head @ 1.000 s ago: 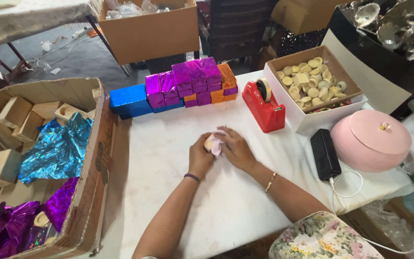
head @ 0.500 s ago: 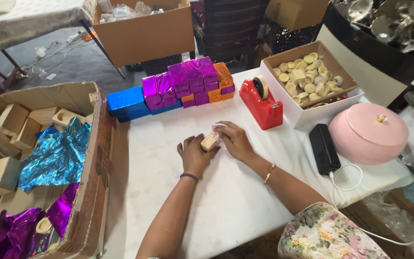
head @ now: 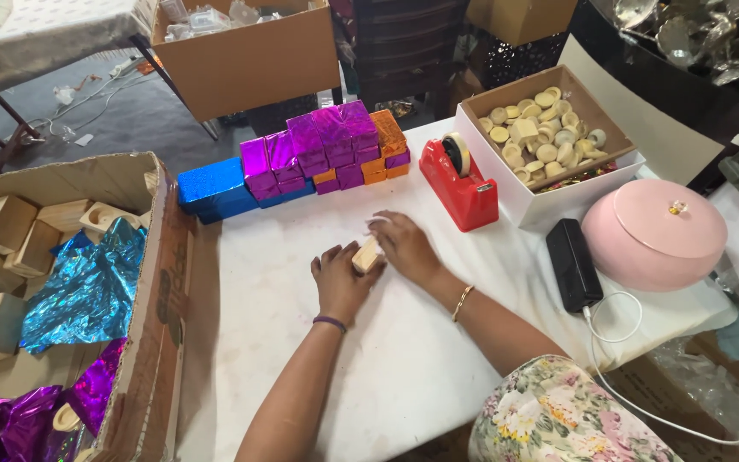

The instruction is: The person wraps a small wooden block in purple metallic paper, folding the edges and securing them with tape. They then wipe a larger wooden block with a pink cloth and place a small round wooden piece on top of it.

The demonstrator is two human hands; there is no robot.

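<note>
Both hands are down on the white table (head: 284,342) — the left hand (head: 341,278) and right hand (head: 404,246) closed from either side on a small wooden block (head: 367,255), bare of foil — with wrapped blocks (head: 318,154) stacked behind and a red tape dispenser (head: 459,181) nearby.

White table (head: 404,376) up front, grey floor (head: 87,120) behind it, another cloth-covered table (head: 44,38) top left, daylight-ish.
</note>
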